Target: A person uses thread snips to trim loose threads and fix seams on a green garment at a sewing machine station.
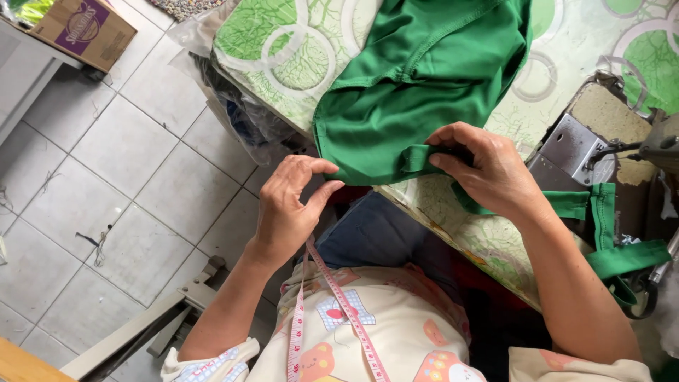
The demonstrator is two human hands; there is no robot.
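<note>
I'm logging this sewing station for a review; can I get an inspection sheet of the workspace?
Surface: table with green-and-white patterned cover.
Job's things: green fabric, green strap.
Clutter: bagged cloth at the table edge.
Grippers: left hand pinches the fabric edge; right hand holds the strap.
Cables: nothing seen.
Surroundings: sewing machine, pink tape measure, cardboard box, tiled floor.
</note>
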